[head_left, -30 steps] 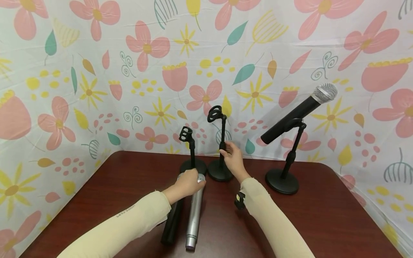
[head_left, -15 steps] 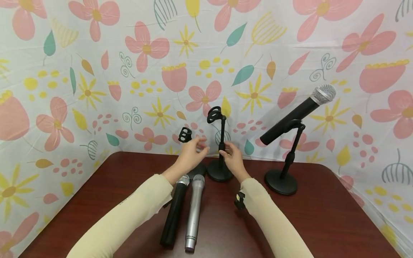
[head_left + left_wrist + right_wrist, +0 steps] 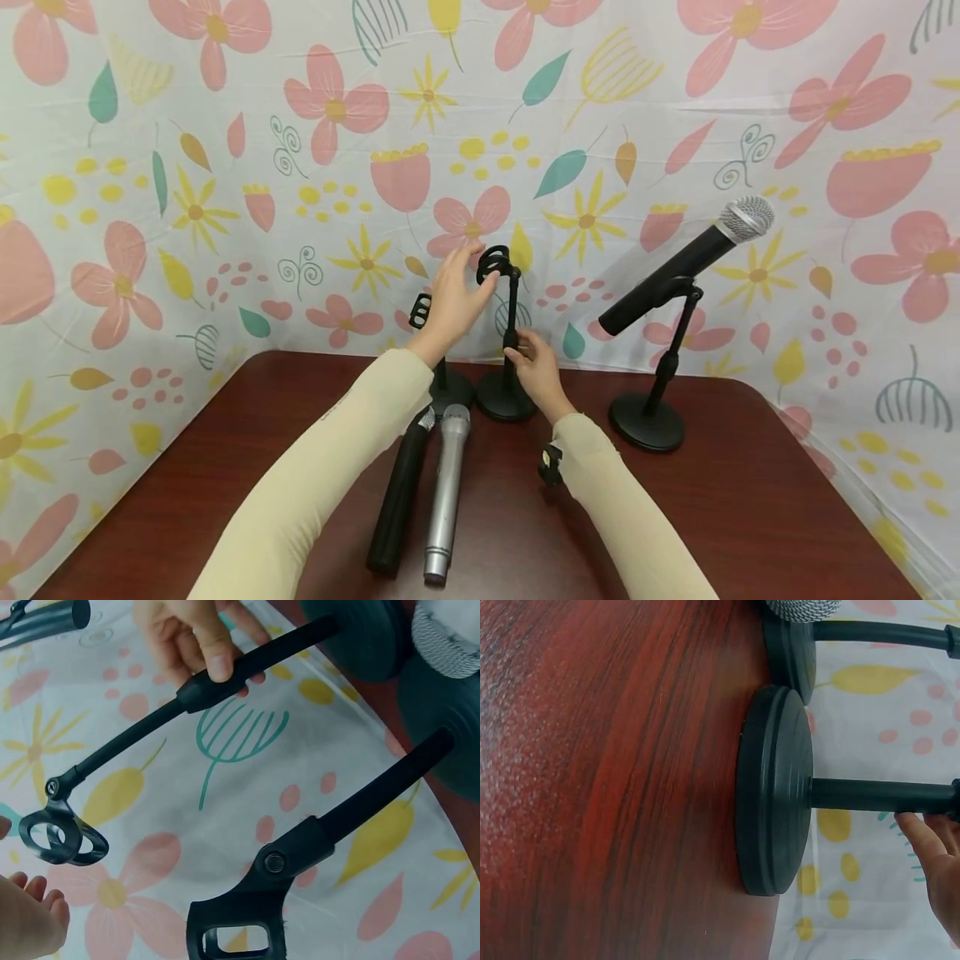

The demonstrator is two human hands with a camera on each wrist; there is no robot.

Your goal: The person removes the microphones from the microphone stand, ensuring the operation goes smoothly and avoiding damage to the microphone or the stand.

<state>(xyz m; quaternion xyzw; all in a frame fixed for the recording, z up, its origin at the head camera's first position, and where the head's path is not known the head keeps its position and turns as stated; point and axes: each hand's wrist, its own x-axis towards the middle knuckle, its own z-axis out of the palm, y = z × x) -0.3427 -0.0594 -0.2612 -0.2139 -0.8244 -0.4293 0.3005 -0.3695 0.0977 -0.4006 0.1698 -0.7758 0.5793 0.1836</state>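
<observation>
A black desktop microphone stand [image 3: 512,304] stands upright at the back of the table. My right hand [image 3: 542,375] holds its pole at the collar, thumb on one side and fingers on the other. Up at the stand's empty clip [image 3: 73,838] is my left hand [image 3: 453,298], thumb and fingers spread around it; the left wrist view shows a gap between fingertips and clip. A second stand [image 3: 300,851], also with an empty clip, is just to the left, partly hidden by my left hand in the head view.
A black microphone [image 3: 397,504] and a silver microphone [image 3: 447,496] lie side by side on the dark red table [image 3: 247,467]. To the right, a third stand [image 3: 648,423] bears another black microphone [image 3: 671,271], tilted. A floral cloth [image 3: 247,167] hangs behind.
My left hand has left the heads of the two lying microphones and risen to the middle stand's clip, its fingers opening. The right hand keeps its hold on the pole.
</observation>
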